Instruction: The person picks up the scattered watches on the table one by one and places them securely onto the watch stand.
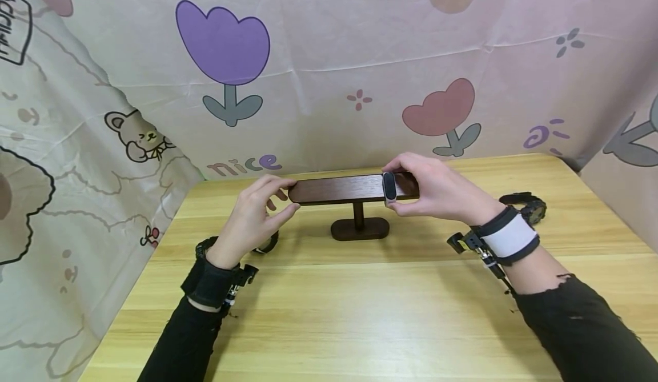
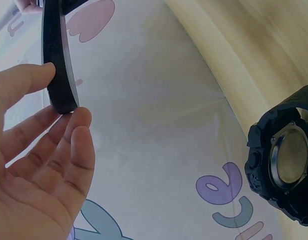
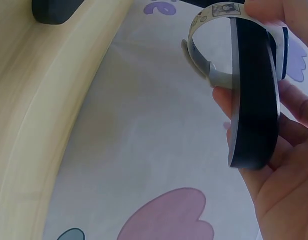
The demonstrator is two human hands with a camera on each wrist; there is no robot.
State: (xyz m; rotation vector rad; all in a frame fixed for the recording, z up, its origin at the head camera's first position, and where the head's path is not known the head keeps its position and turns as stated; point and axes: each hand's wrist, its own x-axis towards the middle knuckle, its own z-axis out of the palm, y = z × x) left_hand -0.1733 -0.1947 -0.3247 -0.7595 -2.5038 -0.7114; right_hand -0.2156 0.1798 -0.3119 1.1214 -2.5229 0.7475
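Observation:
A dark brown wooden watch stand with a flat crossbar on a post and oval base stands toward the back of the table. My left hand pinches the crossbar's left end; in the left wrist view the thumb lies on one side of the bar, the fingertips at its end. A fitness band with a dark screen sits round the crossbar's right part, and my right hand grips it between thumb and fingers. In the right wrist view its pale patterned strap hangs in a wide loop beside the bar.
A black wristwatch lies on the wooden table by my right wrist. Another black watch lies beside my left hand, partly hidden by it in the head view. A printed cloth hangs right behind the table's back edge.

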